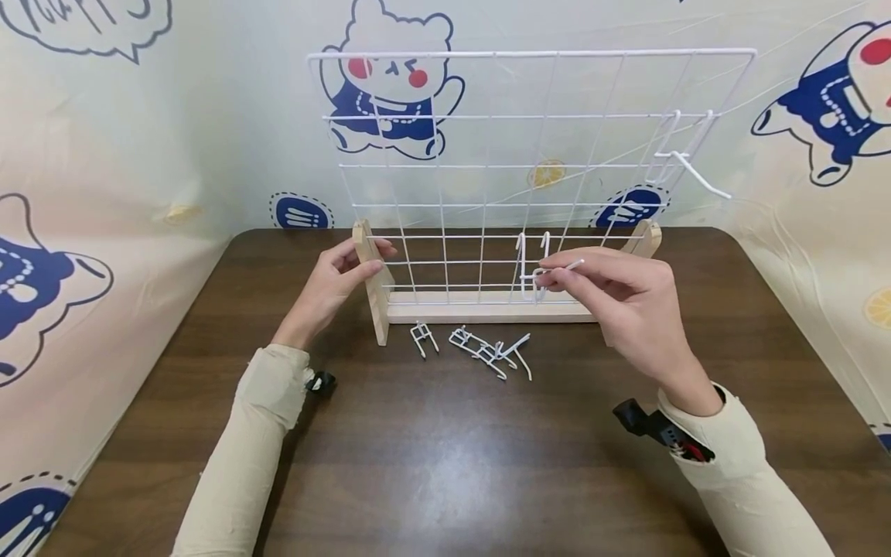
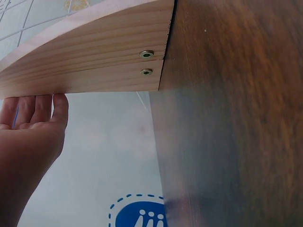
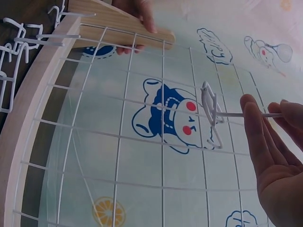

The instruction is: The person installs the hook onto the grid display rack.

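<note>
A white wire grid rack (image 1: pixel 529 54) stands upright on a wooden base (image 1: pixel 480 312). My left hand (image 1: pixel 330 286) grips the rack's left wooden side panel (image 1: pixel 377 302), thumb in front and fingers behind; the left wrist view shows fingertips against the panel's edge (image 2: pixel 94 52). Between thumb and fingers, my right hand (image 1: pixel 629 298) pinches the prong of a white wire hook (image 3: pixel 211 113). That hook is held up at the lower middle right of the grid; whether it touches the wires I cannot tell. Another white hook (image 1: pixel 696 172) hangs at the grid's upper right.
Several loose white hooks lie on the brown table (image 1: pixel 418 480) before the base: a single one (image 1: pixel 423 338) on the left and a tangled group (image 1: pixel 490 352) beside it. A patterned cloth (image 1: pixel 209 116) hangs behind the table.
</note>
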Available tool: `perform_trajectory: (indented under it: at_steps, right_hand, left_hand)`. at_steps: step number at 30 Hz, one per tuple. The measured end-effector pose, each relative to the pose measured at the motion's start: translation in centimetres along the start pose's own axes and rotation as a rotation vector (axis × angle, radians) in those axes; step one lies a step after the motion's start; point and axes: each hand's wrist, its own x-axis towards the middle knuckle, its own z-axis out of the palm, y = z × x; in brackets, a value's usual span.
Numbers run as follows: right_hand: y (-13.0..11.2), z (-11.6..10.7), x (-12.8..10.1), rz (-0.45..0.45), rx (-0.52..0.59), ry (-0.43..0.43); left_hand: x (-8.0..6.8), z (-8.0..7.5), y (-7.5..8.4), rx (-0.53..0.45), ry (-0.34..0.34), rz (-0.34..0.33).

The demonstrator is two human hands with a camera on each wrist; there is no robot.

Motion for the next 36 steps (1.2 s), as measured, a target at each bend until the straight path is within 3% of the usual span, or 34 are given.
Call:
perform_trajectory:
  at_steps: [9,24,36]
  right_hand:
    - [-1.8,0.6,0.8,-0.067,0.024,0.124]
    - [-2.0,0.1,2.7,-0.186,0.086,0.297]
    - [-1.9,0.2,4.4,-0.268,-0.031,0.345]
  left_hand:
    - [0.1,-0.6,0.6,0.022,-0.006,-0.007]
    - [0.3,-0.1,0.4,-0.012,-0.005,0.023]
    - [-0.1,0.2,0.3,-0.002,0.000,-0.007]
